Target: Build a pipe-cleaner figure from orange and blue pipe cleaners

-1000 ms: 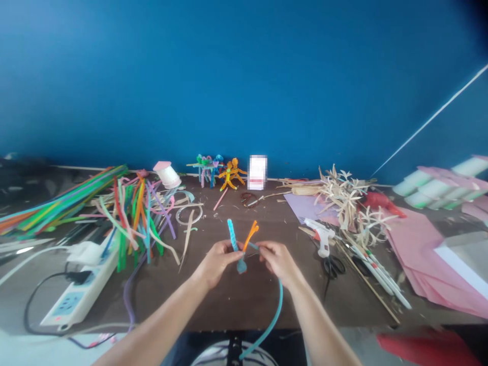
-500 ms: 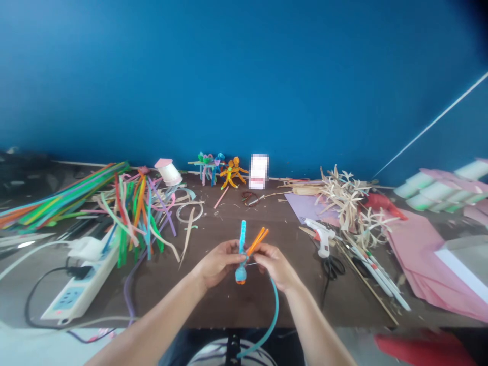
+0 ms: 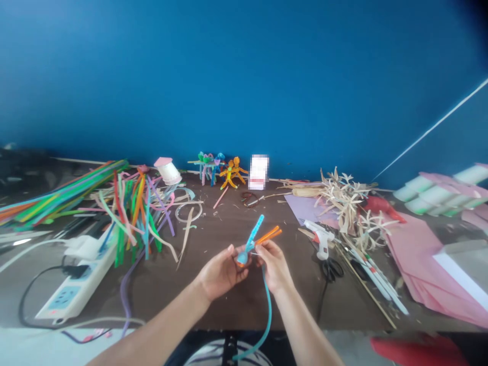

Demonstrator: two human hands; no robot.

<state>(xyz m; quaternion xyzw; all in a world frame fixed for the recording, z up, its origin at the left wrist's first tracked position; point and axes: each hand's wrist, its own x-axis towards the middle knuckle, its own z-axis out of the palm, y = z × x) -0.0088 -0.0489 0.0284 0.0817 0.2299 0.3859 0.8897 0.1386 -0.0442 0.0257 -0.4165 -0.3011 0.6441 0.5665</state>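
Pipe-cleaner figure (image 3: 242, 258) is cradled mid-frame by the left hand (image 3: 220, 273), fingers loosely spread. Blue stem (image 3: 269, 305) is pinched in the right hand (image 3: 277, 265), tail hung toward bottom centre. Wrapping's being done, seemingly; a firmer left grip is probably needed next.

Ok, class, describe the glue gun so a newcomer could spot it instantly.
On the dark table, look right of the person's right hand. The glue gun lies there, its handle reaching towards the black scissors. Its white pistol shape with an orange-red patch sets it apart from them.
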